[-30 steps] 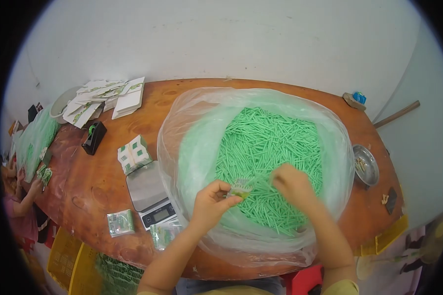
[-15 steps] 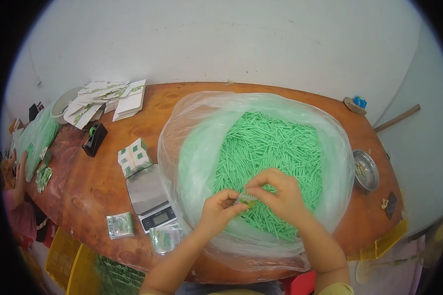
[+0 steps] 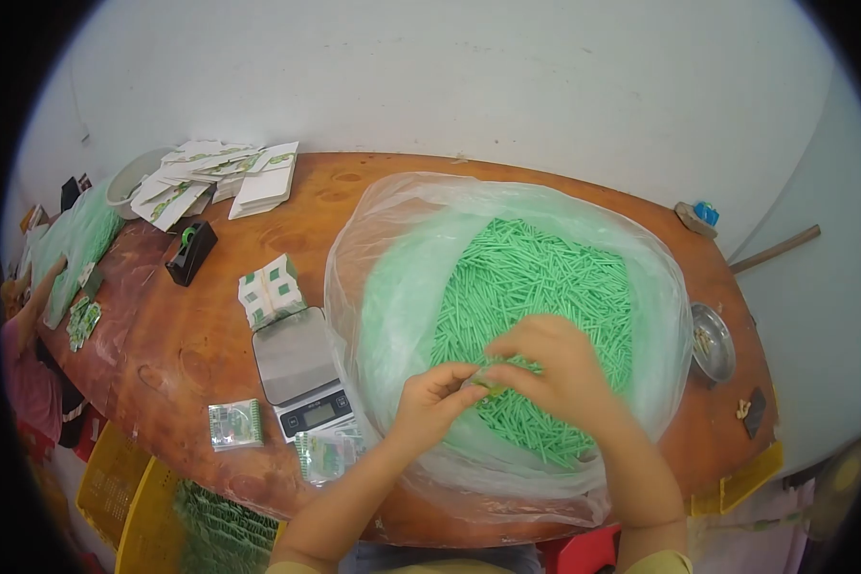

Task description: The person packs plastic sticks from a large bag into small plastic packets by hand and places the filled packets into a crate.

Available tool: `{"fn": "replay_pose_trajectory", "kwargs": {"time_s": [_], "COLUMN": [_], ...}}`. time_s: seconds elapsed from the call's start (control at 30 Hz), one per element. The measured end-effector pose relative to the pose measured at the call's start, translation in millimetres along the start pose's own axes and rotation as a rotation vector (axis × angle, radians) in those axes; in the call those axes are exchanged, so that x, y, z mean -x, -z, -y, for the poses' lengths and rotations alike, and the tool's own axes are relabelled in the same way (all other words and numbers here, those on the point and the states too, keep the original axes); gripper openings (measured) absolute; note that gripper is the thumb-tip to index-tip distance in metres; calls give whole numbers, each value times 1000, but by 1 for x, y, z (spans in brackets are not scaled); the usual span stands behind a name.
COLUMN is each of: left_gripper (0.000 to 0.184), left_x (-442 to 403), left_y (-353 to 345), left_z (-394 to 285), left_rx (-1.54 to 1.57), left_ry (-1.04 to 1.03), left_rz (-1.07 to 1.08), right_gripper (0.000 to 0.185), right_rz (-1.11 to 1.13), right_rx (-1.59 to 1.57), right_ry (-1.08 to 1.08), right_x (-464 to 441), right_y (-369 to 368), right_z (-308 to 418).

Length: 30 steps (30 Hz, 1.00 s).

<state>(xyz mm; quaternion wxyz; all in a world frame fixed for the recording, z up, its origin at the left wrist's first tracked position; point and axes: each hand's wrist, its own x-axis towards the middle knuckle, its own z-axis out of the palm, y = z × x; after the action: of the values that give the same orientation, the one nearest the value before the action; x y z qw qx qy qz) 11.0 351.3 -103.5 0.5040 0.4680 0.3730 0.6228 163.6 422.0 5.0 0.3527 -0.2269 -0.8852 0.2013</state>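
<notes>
A small clear plastic packet [image 3: 484, 374] with some green and yellow on it is pinched between my two hands. My left hand [image 3: 432, 402] grips its left side between thumb and fingers. At the packet's upper edge, the thumb and fingers of my right hand [image 3: 555, 368] are closed, partly covering it. Both hands are over a large clear plastic bag [image 3: 392, 268], opened wide and full of short thin green sticks [image 3: 536, 277]. What is inside the small packet cannot be made out.
Left of the bag stands a digital scale [image 3: 297, 359], with filled packets [image 3: 235, 425] [image 3: 323, 457] nearby. Behind it are banded cards [image 3: 270, 292], a tape dispenser [image 3: 191, 253] and white packaging [image 3: 263, 182]. A metal bowl [image 3: 713, 342] sits right. Another person's arm [image 3: 36, 301] is far left.
The view has shifted slightly. My right hand has turned and closed further over the packet's top; my left hand keeps its hold. The other person's arm at far left has moved up.
</notes>
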Motion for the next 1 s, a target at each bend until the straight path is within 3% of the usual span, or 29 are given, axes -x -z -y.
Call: {"fn": "replay_pose_trajectory", "kwargs": {"time_s": [0.07,0.17,0.27,0.37,0.43,0.47,0.53,0.57,0.6,0.63,0.73,0.83,0.87,0.9,0.93,0.97,1.0], "left_gripper": [23,24,24,23,21,20,24,29,32,35,37,33,29,29,28,29,22], "left_x": [1,3,7,5,11,14,18,24,35,47,89,157,190,220,259,303,341], "left_y": [-2,-2,1,-1,3,2,5,11,15,17,36,68,89,119,145,181,222], "left_z": [-1,-4,-9,-6,-15,-22,-18,-33,-45,-57,-120,-96,-102,-100,-113,-105,-95], "left_rx": [71,87,92,70,-84,-152,-340,-395,-391,-385,-747,-955,-1071,-1185,-1224,-1524,-1659], "left_ry": [-21,-35,-27,-1,11,19,-226,-322,-416,-519,-178,-299,-349,-81,-1,35,27], "left_rz": [-25,-57,-60,-24,-32,-42,-24,61,7,-29,179,-26,-186,-332,-594,-870,-1143], "right_gripper": [16,15,14,17,22,25,29,27,23,20,22,18,17,17,15,13,10], "right_rz": [45,-295,-275,-58,63,70,151,98,89,26,176,362,179,-4,-58,-111,449], "right_rx": [36,-275,-182,50,117,145,90,61,126,284,393,251,166,89,45,-5,-344], "right_ry": [18,-233,-207,-57,136,114,99,141,147,266,848,762,801,822,734,647,99], "right_x": [1,6,15,15,13,13,12,11,10,10,3,3,4,8,15,24,21], "right_y": [-8,-15,-25,-15,-1,2,0,-4,-3,-3,-35,-60,-69,-84,-95,-108,-95], "right_z": [-5,7,5,8,-1,8,12,16,26,29,97,158,148,128,119,106,107]}}
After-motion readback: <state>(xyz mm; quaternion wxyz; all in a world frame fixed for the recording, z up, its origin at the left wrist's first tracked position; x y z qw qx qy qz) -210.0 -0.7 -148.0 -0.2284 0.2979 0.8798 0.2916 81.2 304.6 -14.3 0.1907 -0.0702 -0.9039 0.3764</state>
